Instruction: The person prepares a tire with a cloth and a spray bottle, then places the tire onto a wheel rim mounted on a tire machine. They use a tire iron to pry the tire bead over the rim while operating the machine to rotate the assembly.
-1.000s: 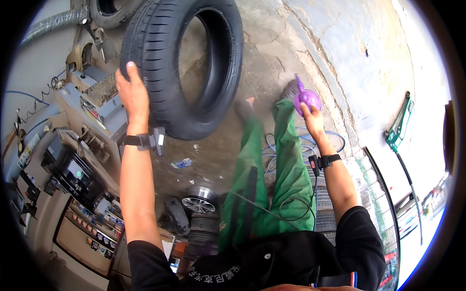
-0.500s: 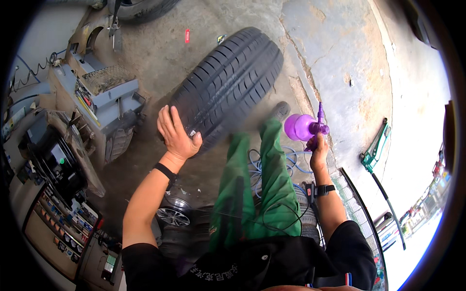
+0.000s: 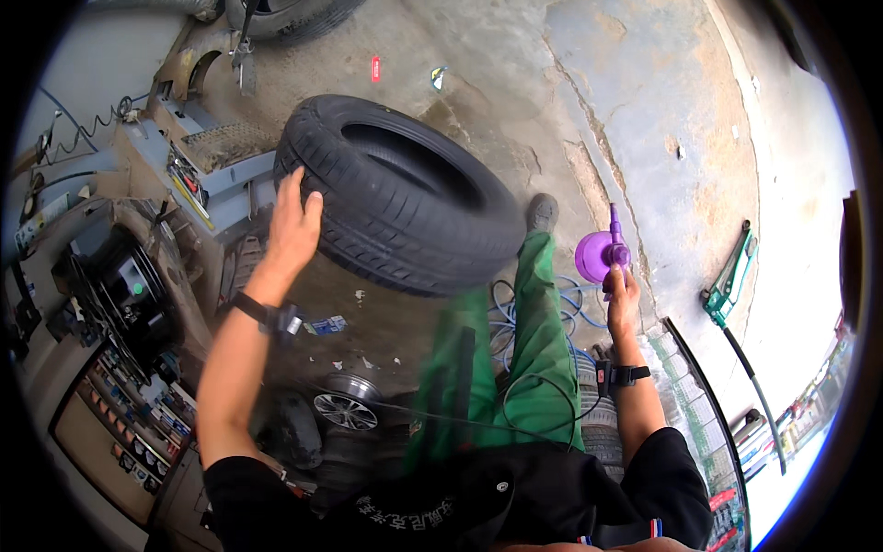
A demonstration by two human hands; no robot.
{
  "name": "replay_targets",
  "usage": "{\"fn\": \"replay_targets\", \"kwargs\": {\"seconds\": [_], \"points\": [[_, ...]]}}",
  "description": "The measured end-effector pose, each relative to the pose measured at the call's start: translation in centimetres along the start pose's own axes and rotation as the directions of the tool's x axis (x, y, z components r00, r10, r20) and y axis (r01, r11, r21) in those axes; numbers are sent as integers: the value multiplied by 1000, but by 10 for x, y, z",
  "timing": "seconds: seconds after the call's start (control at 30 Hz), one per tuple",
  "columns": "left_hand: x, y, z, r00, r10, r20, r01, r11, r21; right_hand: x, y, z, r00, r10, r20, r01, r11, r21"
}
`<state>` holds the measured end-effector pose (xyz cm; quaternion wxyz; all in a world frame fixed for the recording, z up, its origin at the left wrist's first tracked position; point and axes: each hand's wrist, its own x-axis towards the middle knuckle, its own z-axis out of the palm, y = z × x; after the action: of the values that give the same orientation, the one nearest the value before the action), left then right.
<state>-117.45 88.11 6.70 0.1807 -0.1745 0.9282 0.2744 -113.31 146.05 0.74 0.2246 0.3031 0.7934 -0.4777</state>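
A black tyre [image 3: 405, 221] leans in front of me, tilted so that its upper sidewall and central opening face up. At its left side is my left hand [image 3: 292, 225], fingers stretched and apart against the tread. In my right hand [image 3: 623, 299] I grip a purple spray bottle [image 3: 591, 257] by its neck, off to the right of the tyre. The bottle's nozzle points away from me. My right hand's fingers are partly hidden behind the bottle's head.
A tyre-changing machine [image 3: 230, 198] with tools in its tray stands left. Near my legs lie a coiled blue hose [image 3: 501, 317], an alloy wheel [image 3: 347, 405] and stacked tyres [image 3: 598, 409]. A green floor jack [image 3: 731, 281] is at right; another tyre [image 3: 303, 20] lies far left.
The tyre has swung and tipped from showing its tread to showing its open side, nearer me. My left hand moved left with it; the spray bottle shifted slightly right and lower.
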Motion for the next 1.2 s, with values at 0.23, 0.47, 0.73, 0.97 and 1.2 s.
{"fn": "replay_targets", "kwargs": {"seconds": [0.23, 0.47, 0.73, 0.97, 1.2], "points": [[7, 1, 53, 926, 6, -379, 97, 963, 251, 28, -30, 53, 944, -123, 306, 194, 958, -213], [35, -53, 17, 950, 44, -309, 34, 970, 243, 71, -74, 133, 826, -129, 548, 312, 915, -254], [35, -75, 8, 952, 120, -281, -48, 967, 249, 57, -108, 155, 708, -218, 672, 451, 871, -193], [35, -75, 11, 947, 111, -301, -35, 968, 248, 25, -116, 137, 544, -366, 756, 596, 802, -40], [41, -82, 10, 938, 146, -315, -67, 966, 251, 13, -103, 131, 262, -428, 865, 749, 655, 97]]}}
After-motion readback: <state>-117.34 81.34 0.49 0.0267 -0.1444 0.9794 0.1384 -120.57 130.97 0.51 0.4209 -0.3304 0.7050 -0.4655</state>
